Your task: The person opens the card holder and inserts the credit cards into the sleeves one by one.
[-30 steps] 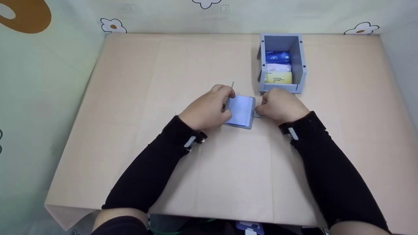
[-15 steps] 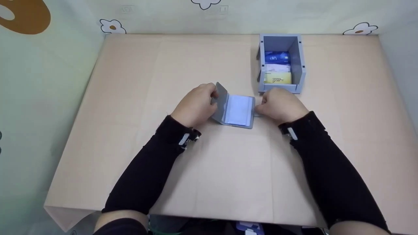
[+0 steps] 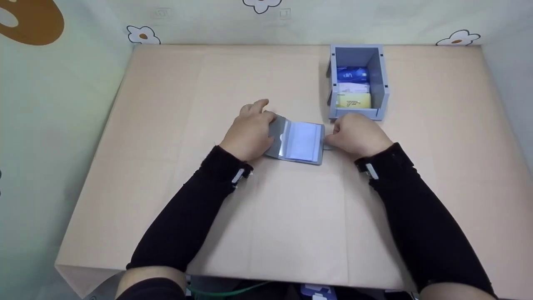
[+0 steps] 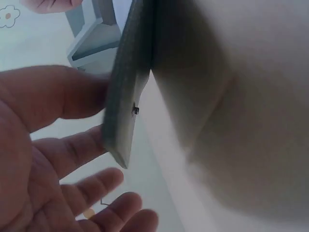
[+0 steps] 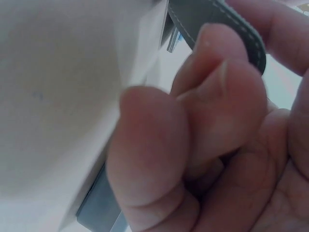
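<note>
As seen from the head camera, two black sleeves reach forward over the near part of the desk [image 3: 291,233] toward a grey card holder [image 3: 297,140] that lies open near the desk's middle. Left of the card holder, the left hand [image 3: 250,131] rests on the turned-back cover, its fingers [image 4: 84,145] spread and nearly straight, pressing the flap flat rather than gripping it. Right of the card holder, the right hand [image 3: 358,134] is curled at its right edge; the right wrist view shows the fingers [image 5: 212,72] bent tightly round a grey stitched strap [image 5: 227,24]. Clear card sleeves show pale between the two hands. Beyond the card holder, well to its right and farther back, stands a grey open box [image 3: 381,87] with cards [image 3: 353,87] stacked inside: blue, white and yellow.
</note>
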